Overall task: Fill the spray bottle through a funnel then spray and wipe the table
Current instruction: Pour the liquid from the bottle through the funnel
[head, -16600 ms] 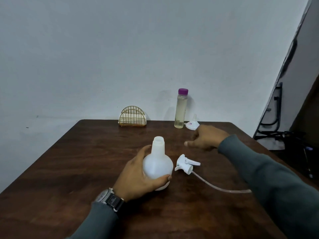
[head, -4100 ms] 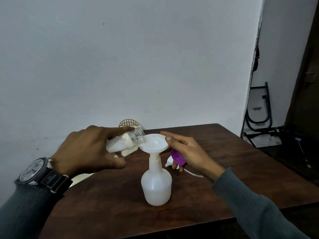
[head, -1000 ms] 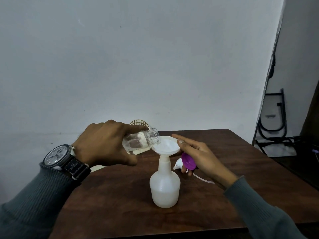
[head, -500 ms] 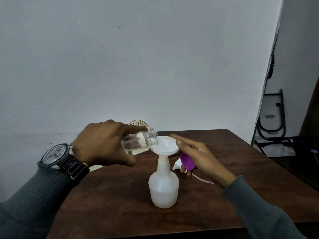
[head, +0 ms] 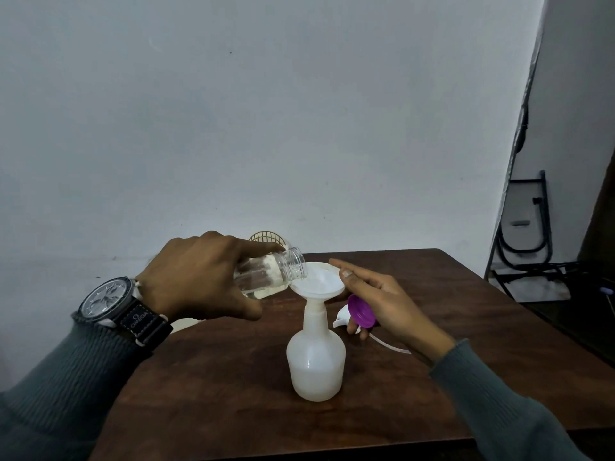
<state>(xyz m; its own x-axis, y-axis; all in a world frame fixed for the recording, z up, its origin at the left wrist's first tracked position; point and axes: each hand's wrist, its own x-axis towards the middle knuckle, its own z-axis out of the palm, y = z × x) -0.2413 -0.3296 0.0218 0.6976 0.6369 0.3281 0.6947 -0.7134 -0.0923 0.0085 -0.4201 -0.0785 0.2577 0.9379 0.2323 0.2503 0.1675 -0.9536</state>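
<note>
A white spray bottle point(head: 316, 364) stands uncapped near the middle of the brown table point(head: 466, 344), with a white funnel point(head: 321, 282) seated in its neck. My left hand point(head: 203, 281) grips a clear bottle point(head: 269, 272) tipped sideways, its open mouth over the funnel's left rim. My right hand point(head: 379, 301) rests its fingertips on the funnel's right rim and pinches a purple cap point(head: 361, 311) under the palm. The white trigger head point(head: 342, 319) with its thin tube point(head: 389, 344) lies on the table behind the right hand, mostly hidden.
A gold wire napkin holder point(head: 268, 236) stands at the table's far edge against the wall, partly behind my left hand. A black metal frame point(head: 529, 227) leans on the floor at the right. The table's front edge runs close below the spray bottle.
The clear bottle stays tipped over the funnel; it holds less liquid than four seconds ago. Both hands keep their places; only the view shifts slightly.
</note>
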